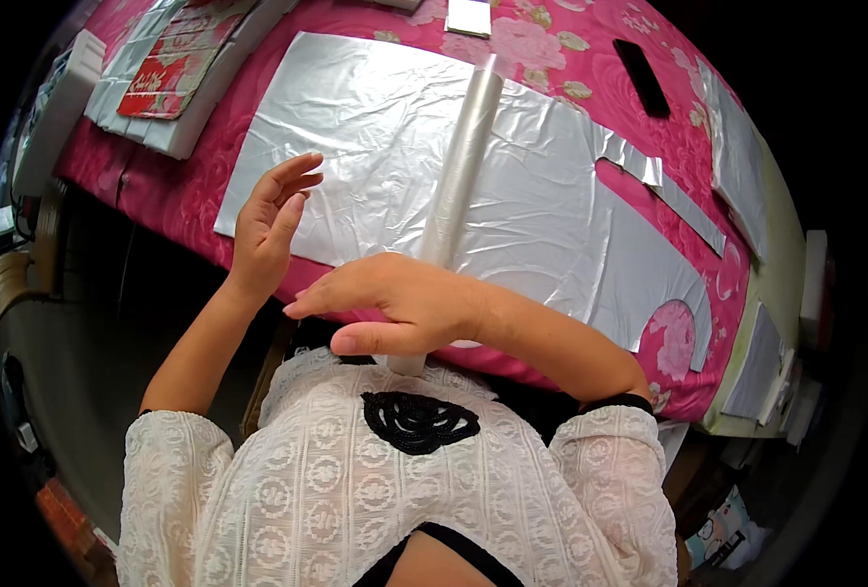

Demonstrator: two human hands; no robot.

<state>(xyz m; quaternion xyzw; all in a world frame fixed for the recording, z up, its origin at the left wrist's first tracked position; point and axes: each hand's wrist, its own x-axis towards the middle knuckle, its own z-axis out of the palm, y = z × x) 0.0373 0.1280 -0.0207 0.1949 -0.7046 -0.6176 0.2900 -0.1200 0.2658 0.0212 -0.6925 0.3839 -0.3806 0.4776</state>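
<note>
A silver plastic bag [356,127] lies flat and creased across the table, with curved cut-outs and two strap-like handles at its right end. Across its middle runs a long translucent roll of plastic film [464,157], from the far edge towards my body. My left hand [270,225] hovers over the bag's near left edge, fingers apart and holding nothing. Above the roll's near part reaches my right hand [390,301], palm down, fingers stretched leftward and thumb apart. It hides a stretch of the roll, and I cannot tell whether it touches it.
A pink flowered cloth [512,44] covers the table. A black phone [641,78] lies far right, near another silver sheet [732,147]. Far left is a stack of white packs [111,112] with a red patterned piece [165,90] on top. A small white square [468,18] lies at the back.
</note>
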